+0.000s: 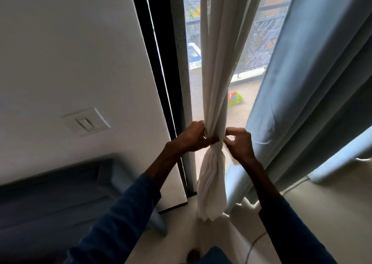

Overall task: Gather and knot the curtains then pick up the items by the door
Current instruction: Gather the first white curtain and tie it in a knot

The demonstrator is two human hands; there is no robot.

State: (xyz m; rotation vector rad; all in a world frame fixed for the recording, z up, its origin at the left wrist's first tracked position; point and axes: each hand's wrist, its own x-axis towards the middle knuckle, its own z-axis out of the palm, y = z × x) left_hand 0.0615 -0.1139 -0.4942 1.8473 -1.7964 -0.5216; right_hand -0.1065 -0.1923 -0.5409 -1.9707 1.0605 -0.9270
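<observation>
A white sheer curtain [220, 66] hangs gathered into a narrow bundle in front of the glass door. Its lower part is wound into a knot [216, 143] at about waist height, with the loose tail [211, 187] hanging below toward the floor. My left hand [191, 137] grips the bundle from the left at the knot. My right hand [239, 141] pinches the cloth of the knot from the right. A heavier blue-grey curtain [314, 86] hangs ungathered to the right.
The black door frame [159, 78] and a white wall with a light switch [85, 123] stand to the left. A dark blue sofa [52, 199] sits at lower left. Outside on the balcony lies a green basket [235, 98]. A thin cable [253, 243] runs over the floor.
</observation>
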